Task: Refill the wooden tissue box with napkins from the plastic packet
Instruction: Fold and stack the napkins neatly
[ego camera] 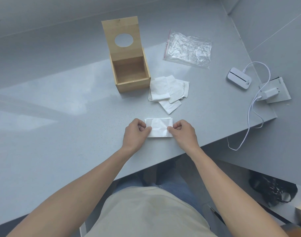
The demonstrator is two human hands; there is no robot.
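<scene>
The wooden tissue box [131,83] stands on the grey table with its hinged lid [122,36] swung up and back; the inside looks bare. To its right lies a loose pile of white napkins [168,91]. Farther back right lies the clear plastic packet [189,49], flat and crumpled. Near the table's front edge a folded white napkin stack [159,127] rests on the surface. My left hand [135,132] pinches its left end and my right hand [183,131] pinches its right end.
A white device [239,78] with a cable [252,106] sits at the right, plugged to a charger [270,93] on a socket plate. The table's front edge [180,153] runs diagonally just behind my wrists. A dark bag [272,190] lies on the floor at lower right.
</scene>
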